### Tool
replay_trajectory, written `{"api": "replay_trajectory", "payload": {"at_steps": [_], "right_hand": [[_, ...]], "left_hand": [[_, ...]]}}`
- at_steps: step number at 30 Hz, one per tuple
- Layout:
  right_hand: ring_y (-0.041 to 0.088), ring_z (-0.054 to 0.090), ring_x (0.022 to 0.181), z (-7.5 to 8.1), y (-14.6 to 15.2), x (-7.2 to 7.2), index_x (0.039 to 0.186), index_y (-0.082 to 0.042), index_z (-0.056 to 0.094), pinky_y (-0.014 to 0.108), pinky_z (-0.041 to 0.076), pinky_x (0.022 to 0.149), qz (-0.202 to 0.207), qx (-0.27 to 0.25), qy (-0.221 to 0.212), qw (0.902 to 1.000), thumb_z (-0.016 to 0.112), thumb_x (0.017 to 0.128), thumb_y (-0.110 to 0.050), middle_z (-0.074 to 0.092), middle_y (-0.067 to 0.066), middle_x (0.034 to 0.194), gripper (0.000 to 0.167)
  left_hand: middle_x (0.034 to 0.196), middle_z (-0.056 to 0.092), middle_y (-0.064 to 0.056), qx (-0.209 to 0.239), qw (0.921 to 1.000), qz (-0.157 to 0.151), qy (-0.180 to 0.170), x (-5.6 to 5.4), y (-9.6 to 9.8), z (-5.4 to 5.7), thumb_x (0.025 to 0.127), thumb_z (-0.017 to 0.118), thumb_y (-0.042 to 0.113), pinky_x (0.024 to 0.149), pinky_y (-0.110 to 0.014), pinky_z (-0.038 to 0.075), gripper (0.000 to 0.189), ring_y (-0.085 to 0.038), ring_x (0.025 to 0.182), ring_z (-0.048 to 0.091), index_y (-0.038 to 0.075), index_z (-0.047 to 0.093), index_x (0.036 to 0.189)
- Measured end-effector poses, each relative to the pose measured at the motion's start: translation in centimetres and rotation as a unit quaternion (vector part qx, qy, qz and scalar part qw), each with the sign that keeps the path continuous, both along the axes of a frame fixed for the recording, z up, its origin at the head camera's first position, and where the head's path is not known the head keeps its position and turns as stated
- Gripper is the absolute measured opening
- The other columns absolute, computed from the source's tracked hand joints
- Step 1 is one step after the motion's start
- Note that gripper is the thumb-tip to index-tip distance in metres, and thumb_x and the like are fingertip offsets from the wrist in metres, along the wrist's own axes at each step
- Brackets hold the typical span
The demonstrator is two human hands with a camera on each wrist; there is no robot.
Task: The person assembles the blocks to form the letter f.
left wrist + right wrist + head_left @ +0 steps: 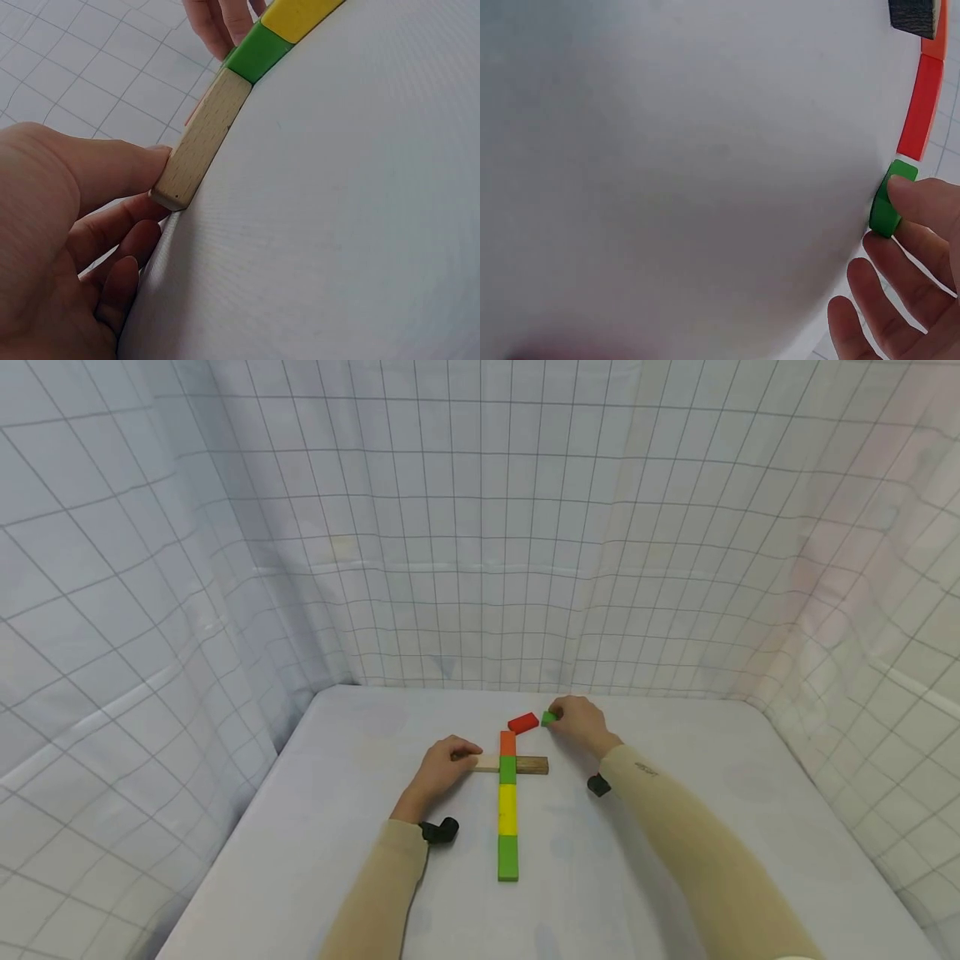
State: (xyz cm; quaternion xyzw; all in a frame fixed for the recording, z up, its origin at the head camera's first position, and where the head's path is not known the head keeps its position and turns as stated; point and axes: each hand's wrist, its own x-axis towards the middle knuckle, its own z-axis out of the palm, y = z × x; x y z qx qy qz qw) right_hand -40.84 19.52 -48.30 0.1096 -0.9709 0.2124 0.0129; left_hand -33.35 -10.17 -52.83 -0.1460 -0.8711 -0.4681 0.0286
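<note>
Forearms in beige sleeves [678,827] reach forward from the near edge over a white table [300,827], the right one slanting inward and extending farther. Left hand [442,764]: thumb and forefinger pinch the outer end of a pale wooden block [202,142], the remaining fingers curling loosely below. Right hand [581,720]: bent at the wrist toward the middle, with thumb and forefinger pinched on a small green block [885,216]; the other three fingers are partly extended and spread. This block lies just beside the outer end of a slanted red block [523,723]. Nearer the body, blocks form a cross: an orange block [507,743], a green crossing block [507,769], a yellow section [507,810] and a green end block [507,858] in line, with the pale wooden block at left and a brown wooden block [532,766] at right.
</note>
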Motion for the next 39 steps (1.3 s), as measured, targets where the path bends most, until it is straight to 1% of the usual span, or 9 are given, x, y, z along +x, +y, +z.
{"api": "replay_trajectory", "payload": {"at_steps": [3, 7, 16, 26, 32, 39], "right_hand": [[0.025, 0.062, 0.095, -0.16, -0.08, -0.15, 0.118, -0.005, 0.072, 0.044, 0.052, 0.086, -0.002, 0.000, 0.003, 1.0000, 0.075, 0.090, -0.019, 0.070, 0.008, 0.106, 0.031], [0.024, 0.062, 0.095, -0.36, -0.18, -0.31, 0.118, -0.005, 0.073, 0.043, 0.052, 0.087, -0.003, -0.001, 0.008, 1.0000, 0.076, 0.090, -0.019, 0.071, 0.008, 0.106, 0.031], [0.024, 0.060, 0.094, -0.29, -0.43, -0.04, 0.118, -0.007, 0.072, 0.043, 0.051, 0.087, -0.004, -0.004, 0.003, 1.0000, 0.075, 0.091, -0.019, 0.069, 0.006, 0.105, 0.030], [0.023, 0.061, 0.093, -0.48, -0.36, 0.11, 0.115, -0.008, 0.073, 0.042, 0.052, 0.084, 0.004, -0.011, 0.007, 0.9999, 0.074, 0.091, -0.018, 0.069, 0.004, 0.101, 0.027], [0.022, 0.061, 0.092, -0.82, -0.41, -0.09, 0.115, -0.009, 0.073, 0.042, 0.052, 0.083, 0.001, -0.005, 0.012, 0.9999, 0.074, 0.091, -0.019, 0.069, 0.004, 0.101, 0.026], [0.024, 0.062, 0.094, -0.80, -0.41, -0.11, 0.119, -0.009, 0.072, 0.044, 0.052, 0.085, -0.005, -0.003, 0.010, 0.9999, 0.075, 0.091, -0.020, 0.069, 0.005, 0.104, 0.031]], "left_hand": [[0.107, 0.067, 0.000, 0.000, 1.0000, 0.001, -0.002, -0.09, 0.05, -0.12, 0.096, 0.069, 0.014, 0.092, -0.041, 0.047, 0.015, -0.020, 0.099, 0.058, 0.014, 0.077, 0.108], [0.107, 0.067, 0.001, 0.000, 1.0000, 0.005, -0.002, -0.12, 0.10, -0.20, 0.095, 0.070, 0.014, 0.092, -0.041, 0.047, 0.014, -0.020, 0.098, 0.058, 0.015, 0.077, 0.107], [0.107, 0.067, 0.002, 0.003, 1.0000, 0.003, -0.001, -0.25, -0.01, -0.37, 0.095, 0.070, 0.015, 0.091, -0.040, 0.047, 0.014, -0.019, 0.098, 0.057, 0.016, 0.077, 0.107], [0.107, 0.067, 0.001, 0.011, 0.9999, 0.005, -0.012, 0.11, 0.01, 0.03, 0.095, 0.070, 0.014, 0.092, -0.040, 0.047, 0.013, -0.020, 0.098, 0.057, 0.016, 0.077, 0.106], [0.107, 0.067, 0.001, 0.008, 1.0000, 0.003, -0.003, 0.06, -0.06, -0.07, 0.095, 0.070, 0.014, 0.091, -0.041, 0.047, 0.014, -0.019, 0.097, 0.057, 0.015, 0.077, 0.106], [0.107, 0.067, 0.000, 0.010, 0.9999, -0.003, -0.002, 0.10, -0.08, 0.10, 0.095, 0.070, 0.014, 0.091, -0.042, 0.047, 0.014, -0.020, 0.097, 0.057, 0.014, 0.077, 0.107]]}}
